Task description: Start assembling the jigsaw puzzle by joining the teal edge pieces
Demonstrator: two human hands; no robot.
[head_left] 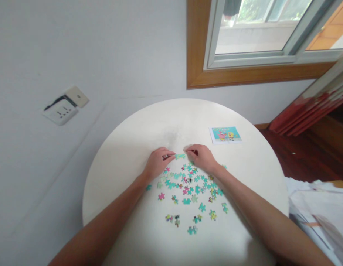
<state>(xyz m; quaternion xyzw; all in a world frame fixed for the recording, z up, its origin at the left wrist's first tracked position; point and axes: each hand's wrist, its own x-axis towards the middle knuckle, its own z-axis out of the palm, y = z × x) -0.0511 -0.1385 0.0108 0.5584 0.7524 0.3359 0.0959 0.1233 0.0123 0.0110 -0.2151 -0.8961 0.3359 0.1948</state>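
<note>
A short strip of joined jigsaw pieces (180,156), teal with some yellow-green, lies on the white round table (124,147). At its left end my left hand (158,162) is closed in a pinch, thumb and fingertips on the strip. My right hand (201,158) is also closed, its fingertips pinched together just beside the strip's right end. Whatever is between those right fingertips is too small to make out. Loose jigsaw pieces, mostly teal with some pink (161,196) and yellow (213,215), are scattered between my forearms; a few are partly under my right arm.
A small picture card (226,135) with pink and yellow cartoon figures lies at the back right of the table. Behind stand a white wall with a socket (60,111) and a wood-framed window (197,74). Papers (318,207) are piled beyond the table's right edge.
</note>
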